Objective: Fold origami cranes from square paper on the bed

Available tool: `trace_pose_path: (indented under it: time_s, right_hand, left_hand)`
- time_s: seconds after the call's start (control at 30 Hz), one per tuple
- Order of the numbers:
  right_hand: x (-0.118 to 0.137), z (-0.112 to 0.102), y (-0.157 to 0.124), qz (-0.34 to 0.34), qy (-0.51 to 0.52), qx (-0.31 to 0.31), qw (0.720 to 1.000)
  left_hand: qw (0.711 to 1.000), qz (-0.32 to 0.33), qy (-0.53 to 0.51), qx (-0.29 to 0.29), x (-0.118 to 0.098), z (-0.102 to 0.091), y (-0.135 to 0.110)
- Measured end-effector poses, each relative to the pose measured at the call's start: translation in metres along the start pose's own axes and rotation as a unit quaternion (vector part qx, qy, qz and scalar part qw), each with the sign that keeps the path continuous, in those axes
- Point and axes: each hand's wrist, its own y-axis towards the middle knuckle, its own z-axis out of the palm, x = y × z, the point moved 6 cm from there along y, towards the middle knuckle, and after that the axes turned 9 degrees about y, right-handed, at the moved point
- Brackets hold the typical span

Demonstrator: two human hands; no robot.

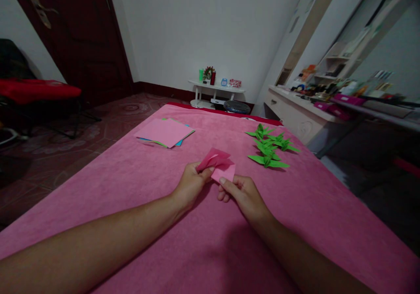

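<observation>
A partly folded sheet of pink origami paper (219,162) is held between both hands above the pink cloth. My left hand (193,181) pinches its left side, thumb on top. At the lower right corner, my right hand (241,191) grips the paper between thumb and fingers. The folds stand partly raised in the middle, and the fingers hide some of the edges. Several folded green paper cranes (267,147) lie to the right of the hands. Farther off to the left is a stack of square coloured paper (166,132), with a pink sheet on top.
A pink cloth (147,224) covers the surface under the hands. Beyond its far edge stands a small white table (216,86) with several small items. A cluttered white dresser (302,106) is on the right. At left are a red-seated chair (36,90) and a dark door (75,36).
</observation>
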Motion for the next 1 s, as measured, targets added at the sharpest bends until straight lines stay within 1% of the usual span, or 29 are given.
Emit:
trace_pose_path:
  time_s: [0.1,0.37,0.6,0.7,0.83,0.93,1.0]
  right_hand:
    - [0.0003,0.0012,0.0001,-0.001,-0.004,-0.004,1.000]
    - [-0.0014,0.0028,-0.0008,0.013,0.012,-0.022,1.000]
    - [-0.0007,0.0026,-0.0024,0.002,0.018,-0.032,0.999]
    - [-0.0022,0.0036,-0.0029,-0.004,0.010,-0.030,0.999]
    - [-0.0028,0.0033,-0.0044,-0.006,-0.002,-0.027,1.000]
    - [0.0008,0.0012,-0.0052,0.005,0.001,-0.007,1.000]
    - [0.0063,-0.0024,-0.0049,-0.003,0.001,0.000,1.000]
  left_hand:
    - [1.000,-0.003,0.006,0.001,0.0001,0.0004,-0.0004]
    - [1.000,0.014,-0.002,0.005,-0.0058,0.0034,-0.0031]
    - [0.999,0.004,-0.035,-0.002,-0.0011,0.0015,-0.0018]
    - [0.999,0.000,-0.041,-0.011,0.0003,-0.0001,-0.0004]
    - [0.998,-0.018,-0.057,-0.007,0.0003,0.0000,-0.0002]
    - [0.997,-0.037,-0.074,-0.004,-0.0010,0.0004,-0.0013]
    - [0.994,-0.043,-0.096,0.002,-0.0026,0.0015,-0.0018]
